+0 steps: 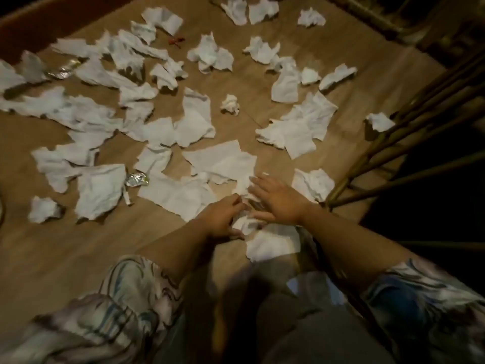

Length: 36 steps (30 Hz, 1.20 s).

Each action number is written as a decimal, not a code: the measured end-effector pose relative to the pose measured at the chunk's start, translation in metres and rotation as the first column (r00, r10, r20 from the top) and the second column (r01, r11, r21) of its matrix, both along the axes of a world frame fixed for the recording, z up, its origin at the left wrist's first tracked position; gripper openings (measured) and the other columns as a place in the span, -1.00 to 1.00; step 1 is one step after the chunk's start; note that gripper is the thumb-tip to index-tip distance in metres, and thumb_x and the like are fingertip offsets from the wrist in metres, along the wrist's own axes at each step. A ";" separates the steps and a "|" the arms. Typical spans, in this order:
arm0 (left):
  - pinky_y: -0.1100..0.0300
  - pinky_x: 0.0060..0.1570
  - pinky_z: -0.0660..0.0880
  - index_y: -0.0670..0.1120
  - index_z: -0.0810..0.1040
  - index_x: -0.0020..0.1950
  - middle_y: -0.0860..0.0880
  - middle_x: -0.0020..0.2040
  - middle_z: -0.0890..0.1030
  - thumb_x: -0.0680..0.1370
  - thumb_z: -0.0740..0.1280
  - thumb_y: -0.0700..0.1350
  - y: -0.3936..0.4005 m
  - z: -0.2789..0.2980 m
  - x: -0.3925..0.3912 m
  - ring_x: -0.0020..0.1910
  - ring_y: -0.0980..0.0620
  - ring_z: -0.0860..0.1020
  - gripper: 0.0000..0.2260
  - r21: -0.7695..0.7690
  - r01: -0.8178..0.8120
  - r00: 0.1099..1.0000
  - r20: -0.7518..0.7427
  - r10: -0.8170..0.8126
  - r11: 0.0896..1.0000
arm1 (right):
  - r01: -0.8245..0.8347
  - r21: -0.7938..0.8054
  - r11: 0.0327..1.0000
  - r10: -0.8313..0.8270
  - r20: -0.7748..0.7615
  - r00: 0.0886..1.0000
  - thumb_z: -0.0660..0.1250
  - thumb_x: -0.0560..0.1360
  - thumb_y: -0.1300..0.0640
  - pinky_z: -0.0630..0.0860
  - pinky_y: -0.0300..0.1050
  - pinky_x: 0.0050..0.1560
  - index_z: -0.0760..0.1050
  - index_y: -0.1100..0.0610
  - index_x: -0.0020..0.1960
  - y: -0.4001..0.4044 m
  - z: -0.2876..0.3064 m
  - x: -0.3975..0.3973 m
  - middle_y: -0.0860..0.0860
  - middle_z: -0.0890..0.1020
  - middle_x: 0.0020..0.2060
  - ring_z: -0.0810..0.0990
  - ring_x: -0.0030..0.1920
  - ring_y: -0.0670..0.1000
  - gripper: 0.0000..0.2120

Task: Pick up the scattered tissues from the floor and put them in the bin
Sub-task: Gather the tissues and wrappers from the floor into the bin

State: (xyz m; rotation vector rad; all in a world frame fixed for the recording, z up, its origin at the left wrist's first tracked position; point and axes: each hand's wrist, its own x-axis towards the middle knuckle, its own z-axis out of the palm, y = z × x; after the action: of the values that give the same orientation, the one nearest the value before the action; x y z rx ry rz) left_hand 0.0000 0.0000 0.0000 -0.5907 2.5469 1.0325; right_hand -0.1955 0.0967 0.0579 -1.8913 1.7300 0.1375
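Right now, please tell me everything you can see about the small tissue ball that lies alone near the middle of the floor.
The tissue ball is white paper, crumpled tight into a rough round lump with many small folds, smaller than most of the pieces around it. It sits on the bare brown wooden floor near the middle of the mess and casts a small shadow. Nothing touches it: open floor shows all around, and the flatter tissues nearby lie apart from it. Both hands are lower in the picture, well away from it.
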 end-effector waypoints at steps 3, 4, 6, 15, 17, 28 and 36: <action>0.15 0.10 0.41 0.11 0.41 0.37 -0.02 0.28 0.38 0.51 0.27 0.19 0.016 -0.010 0.005 0.19 0.00 0.41 -0.55 -0.161 0.142 0.987 -0.054 -0.153 0.977 | -0.177 -0.001 0.984 0.177 -0.047 0.983 0.05 0.49 -0.44 0.10 0.15 0.49 0.26 0.09 0.48 0.038 -0.021 0.001 0.12 0.17 0.55 0.09 0.53 0.16 -0.23; 0.17 0.09 0.42 0.09 0.45 0.33 -0.03 0.26 0.41 0.54 0.29 0.07 0.021 -0.017 0.011 0.17 0.00 0.43 -0.64 -0.178 0.109 0.987 -0.096 -0.128 0.978 | -0.206 0.006 0.978 0.206 -0.054 0.977 0.08 0.48 -0.45 0.18 0.13 0.44 0.29 0.08 0.44 0.051 -0.029 0.002 0.13 0.24 0.50 0.19 0.47 0.17 -0.24; 0.18 0.08 0.44 0.05 0.53 0.25 -0.04 0.20 0.47 0.56 0.28 -0.10 0.031 -0.025 0.018 0.14 -0.01 0.46 -0.73 -0.181 -0.006 0.981 -0.190 -0.029 0.983 | -0.245 -0.023 0.969 0.243 -0.071 0.967 0.09 0.48 -0.45 0.33 0.08 0.28 0.30 0.07 0.40 0.069 -0.043 0.000 0.14 0.34 0.37 0.35 0.29 0.15 -0.27; 0.20 -0.03 0.50 0.10 0.50 0.12 0.14 -0.04 0.57 0.63 0.16 0.04 0.097 -0.008 0.018 -0.08 0.17 0.53 -0.84 0.025 -0.532 0.821 -0.227 0.523 0.846 | 0.252 -0.235 0.939 -0.233 0.106 0.967 0.22 0.56 0.21 0.34 -0.13 -0.07 0.45 0.10 0.21 0.087 -0.071 0.036 0.08 0.48 0.06 0.46 0.03 0.07 -0.76; 0.20 -0.07 0.49 0.10 0.52 -0.01 0.13 -0.11 0.56 0.57 0.24 0.15 0.110 -0.004 0.008 -0.14 0.18 0.52 -0.83 0.088 -0.419 0.888 -0.166 0.428 0.904 | 0.422 -0.299 0.856 -0.375 0.203 0.905 0.20 0.55 0.23 0.35 -0.15 -0.12 0.48 0.15 0.16 0.074 -0.064 0.034 0.11 0.50 0.01 0.48 -0.04 0.08 -0.80; -0.05 0.45 0.25 -0.17 0.42 0.39 -0.14 0.34 0.46 0.61 0.22 -0.07 0.175 -0.025 -0.055 0.35 -0.10 0.41 -0.63 0.329 0.324 0.944 -0.057 -0.324 0.887 | 0.865 -0.363 0.345 -0.818 0.336 0.467 0.20 0.49 -0.07 0.33 0.21 0.29 0.61 0.25 -0.17 0.047 -0.073 0.008 0.14 0.50 0.19 0.41 0.25 0.15 -0.60; 0.01 0.19 0.41 0.05 0.47 0.09 -0.03 0.10 0.52 0.57 0.20 0.03 0.129 -0.030 -0.037 0.09 0.03 0.42 -0.85 0.013 0.162 0.946 -0.287 -0.152 0.987 | 0.769 -0.196 0.608 -0.780 0.033 0.625 0.28 0.54 0.17 0.24 0.00 0.41 0.55 0.20 0.13 0.066 -0.087 0.000 0.16 0.36 0.42 0.26 0.42 0.20 -0.79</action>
State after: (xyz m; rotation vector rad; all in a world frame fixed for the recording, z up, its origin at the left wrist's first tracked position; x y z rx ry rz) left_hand -0.0367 0.1294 -0.0303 -0.2358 2.7594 1.1763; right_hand -0.1951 0.1627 -0.0288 -1.0667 2.5217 -0.3332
